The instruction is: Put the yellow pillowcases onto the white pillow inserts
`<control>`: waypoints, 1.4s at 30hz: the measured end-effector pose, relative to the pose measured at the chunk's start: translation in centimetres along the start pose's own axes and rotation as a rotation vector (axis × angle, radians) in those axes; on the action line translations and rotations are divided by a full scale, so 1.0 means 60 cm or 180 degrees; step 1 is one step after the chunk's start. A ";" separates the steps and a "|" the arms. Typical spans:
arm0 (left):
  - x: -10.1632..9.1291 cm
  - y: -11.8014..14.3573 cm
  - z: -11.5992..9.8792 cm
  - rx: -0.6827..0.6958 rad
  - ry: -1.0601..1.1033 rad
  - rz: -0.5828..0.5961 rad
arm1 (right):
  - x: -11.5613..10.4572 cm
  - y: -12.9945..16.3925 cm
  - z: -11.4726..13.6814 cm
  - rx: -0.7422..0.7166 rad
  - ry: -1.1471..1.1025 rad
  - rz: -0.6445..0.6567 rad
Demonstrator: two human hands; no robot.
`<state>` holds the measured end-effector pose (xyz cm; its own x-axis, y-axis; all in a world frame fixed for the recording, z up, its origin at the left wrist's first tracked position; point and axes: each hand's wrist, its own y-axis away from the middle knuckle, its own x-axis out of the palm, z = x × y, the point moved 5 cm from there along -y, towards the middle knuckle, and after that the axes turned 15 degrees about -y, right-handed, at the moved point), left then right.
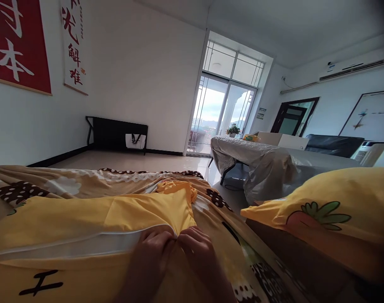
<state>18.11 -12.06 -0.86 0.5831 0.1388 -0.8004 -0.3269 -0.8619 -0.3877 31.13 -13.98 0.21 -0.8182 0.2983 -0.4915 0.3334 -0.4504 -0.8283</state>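
Note:
A yellow pillowcase (131, 210) lies across the bed in front of me, its long side opening gaping. White material (78, 246) shows inside the gap, and a pale zip (116, 232) runs along the edge. At the right end of this opening, my left hand (155, 250) is closed on the pillowcase's edge. Close beside it, my right hand (196, 244) pinches the same corner, with the fingertips of both hands almost meeting. Whether they grip a zip pull is hidden by the fingers.
Under the pillowcase spreads a brown patterned blanket (217, 198). A plump yellow pillow (346, 210) with a carrot print rests at the right. Beyond stand a plastic-covered table (258, 153) and, by the wall, a black folded frame (116, 132) with a white bag (135, 141).

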 end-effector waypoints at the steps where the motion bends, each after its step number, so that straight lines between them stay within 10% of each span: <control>1: 0.000 0.000 0.000 -0.0003 0.0024 -0.0027 | 0.000 0.000 -0.001 0.0008 -0.0015 -0.0004; 25: 0.027 0.003 0.007 0.0084 -0.0403 -0.0245 | 0.021 0.010 -0.036 0.0893 0.0048 0.0281; 42: 0.008 0.015 -0.022 0.1437 -0.1073 -0.1585 | 0.021 0.016 -0.038 0.0329 0.0338 0.0291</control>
<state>19.08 -13.38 -0.99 0.5062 0.6643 -0.5500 -0.3995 -0.3845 -0.8322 31.49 -12.11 -1.81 -0.7307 0.3370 -0.5938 0.3497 -0.5623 -0.7494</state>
